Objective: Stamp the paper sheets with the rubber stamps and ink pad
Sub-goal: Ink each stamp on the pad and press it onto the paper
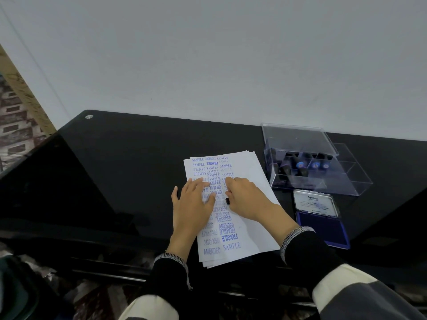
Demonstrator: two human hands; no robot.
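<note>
- Left hand (193,199): released, fingers flat on stack of white, blue-stamped paper sheets (250,181).
- Right hand (242,196): grasping small black rubber stamp (227,201).
- Open blue ink pad (323,224): 3 o'clock of sheets, on black glass worktop (115,169).

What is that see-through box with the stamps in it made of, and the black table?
The stamp box looks like clear hard plastic: the rubber stamps inside show straight through its walls and lid, and its edges are sharp. The table looks like glossy black glass, since it mirrors light and has a metal stud at the corner, though polished lacquer is possible.
</note>
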